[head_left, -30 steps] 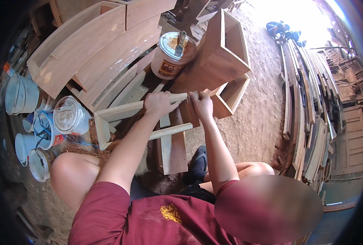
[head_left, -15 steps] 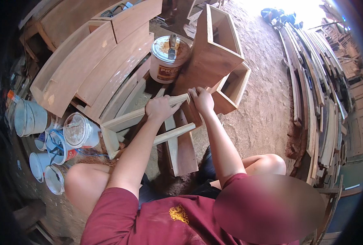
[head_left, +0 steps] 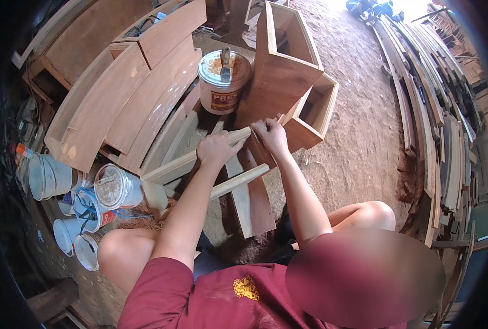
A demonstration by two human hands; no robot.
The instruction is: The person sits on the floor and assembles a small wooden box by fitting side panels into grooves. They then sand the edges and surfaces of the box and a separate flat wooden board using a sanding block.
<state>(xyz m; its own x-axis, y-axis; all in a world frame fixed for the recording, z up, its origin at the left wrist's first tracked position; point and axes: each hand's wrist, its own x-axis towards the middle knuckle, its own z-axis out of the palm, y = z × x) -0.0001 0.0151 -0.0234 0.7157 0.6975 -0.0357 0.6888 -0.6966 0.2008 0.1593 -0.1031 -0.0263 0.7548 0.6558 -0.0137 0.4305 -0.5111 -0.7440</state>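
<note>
My left hand (head_left: 215,149) is closed over the upper long slat of a pale wooden frame (head_left: 181,166), near the slat's right end. My right hand (head_left: 271,136) grips the top of a thin wooden end piece (head_left: 263,149) just beside that slat end. The frame's lower slat (head_left: 241,181) lies nearer me, its right end free-standing past the boards below. A short block (head_left: 155,194) joins the frame's left end. Beneath the frame, a reddish-brown board (head_left: 259,205) and a pale strip rest on the ground between my legs. My fingertips are partly hidden.
Ahead stands a lidded paint bucket (head_left: 222,90) with a putty knife (head_left: 226,64) on top. Open wooden boxes (head_left: 279,74) stand to its right, curved drawer-like panels (head_left: 104,104) to its left. Several white pails (head_left: 117,189) crowd the left; long planks (head_left: 414,109) are stacked at right.
The end piece under my right hand has shifted slightly away from the slat ends, to the right. My left hand keeps its place on the slat. The whole view has shifted slightly.
</note>
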